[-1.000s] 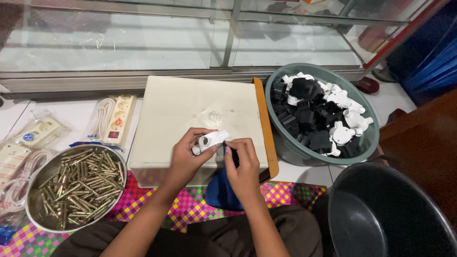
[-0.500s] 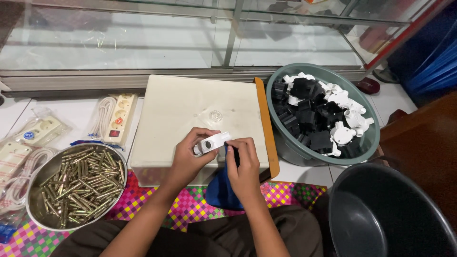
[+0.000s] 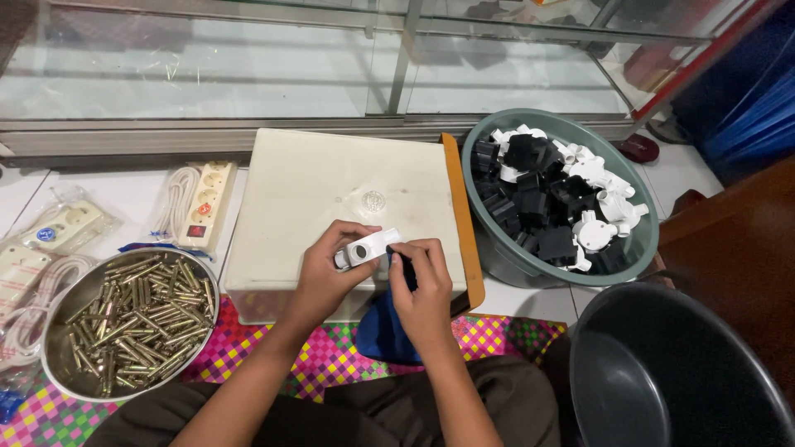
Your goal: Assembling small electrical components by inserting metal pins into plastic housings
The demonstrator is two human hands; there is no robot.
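Left hand (image 3: 323,277) pinching a small white plastic fitting with a round dark hole (image 3: 368,247), held just above the front edge of the cream square plastic lid (image 3: 331,186). Right hand (image 3: 425,291) with fingers pressed together on a small black piece (image 3: 406,269), right up against the fitting's end. Grey-green round tub of black and white plastic parts (image 3: 559,136) off to the right, steel bowl of brass-coloured pins (image 3: 124,319) on the left, empty dark bucket (image 3: 654,372) lower right.
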